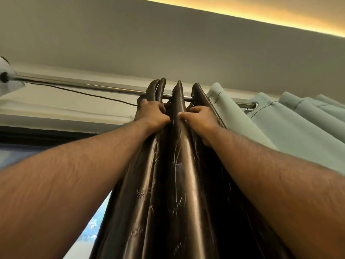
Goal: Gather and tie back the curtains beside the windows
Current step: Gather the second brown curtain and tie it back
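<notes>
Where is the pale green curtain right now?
In the head view, the pale green curtain hangs on the rod at right, directly beside the bunched brown curtain that both hands grip.

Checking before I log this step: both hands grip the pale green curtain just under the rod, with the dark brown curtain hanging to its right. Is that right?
Not quite. In the head view the left hand and right hand grip the dark brown curtain just under the rod; the pale green curtain hangs untouched to its right.
</notes>
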Action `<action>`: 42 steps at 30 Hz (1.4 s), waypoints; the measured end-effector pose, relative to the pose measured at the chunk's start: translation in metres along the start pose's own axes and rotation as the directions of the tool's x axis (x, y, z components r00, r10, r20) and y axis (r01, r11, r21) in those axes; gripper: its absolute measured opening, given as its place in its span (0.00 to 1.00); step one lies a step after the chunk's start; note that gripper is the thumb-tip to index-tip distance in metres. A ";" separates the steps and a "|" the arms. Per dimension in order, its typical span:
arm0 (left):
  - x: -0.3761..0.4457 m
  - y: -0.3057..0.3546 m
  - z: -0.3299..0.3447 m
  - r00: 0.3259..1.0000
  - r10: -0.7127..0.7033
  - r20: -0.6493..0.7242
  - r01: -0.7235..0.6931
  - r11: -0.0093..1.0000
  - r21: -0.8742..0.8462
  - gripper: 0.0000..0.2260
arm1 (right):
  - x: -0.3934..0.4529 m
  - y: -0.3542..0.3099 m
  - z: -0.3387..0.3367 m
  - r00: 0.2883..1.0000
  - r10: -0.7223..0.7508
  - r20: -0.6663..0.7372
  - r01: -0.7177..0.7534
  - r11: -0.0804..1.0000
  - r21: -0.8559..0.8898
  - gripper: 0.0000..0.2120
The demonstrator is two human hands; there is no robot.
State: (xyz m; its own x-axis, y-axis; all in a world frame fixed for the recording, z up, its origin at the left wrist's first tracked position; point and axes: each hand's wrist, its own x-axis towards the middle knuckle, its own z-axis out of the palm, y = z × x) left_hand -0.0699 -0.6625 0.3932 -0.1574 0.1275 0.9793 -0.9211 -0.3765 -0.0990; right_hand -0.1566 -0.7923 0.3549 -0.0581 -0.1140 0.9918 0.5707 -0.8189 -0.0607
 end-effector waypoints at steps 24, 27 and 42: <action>0.021 -0.181 -0.198 0.966 -0.169 -0.196 0.137 0.976 -0.167 0.08 | -0.020 -0.131 0.283 0.956 -0.142 0.257 -0.024 0.835 0.550 0.20; 0.020 -0.187 -0.210 0.969 -0.204 -0.139 0.181 0.970 -0.160 0.12 | -0.023 -0.134 0.292 0.952 -0.134 0.274 -0.046 0.825 0.564 0.20; 0.012 -0.107 -0.134 0.969 -0.238 -0.070 0.230 0.968 -0.104 0.25 | 0.011 -0.077 0.137 0.955 -0.180 0.236 0.295 0.646 -0.704 0.15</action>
State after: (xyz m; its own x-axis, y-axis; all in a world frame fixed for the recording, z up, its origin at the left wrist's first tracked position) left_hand -0.0211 -0.4977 0.3923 0.0417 0.2775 0.9598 -0.9645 -0.2395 0.1111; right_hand -0.0888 -0.6534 0.3860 0.0349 0.1707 0.9847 -0.2257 -0.9585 0.1742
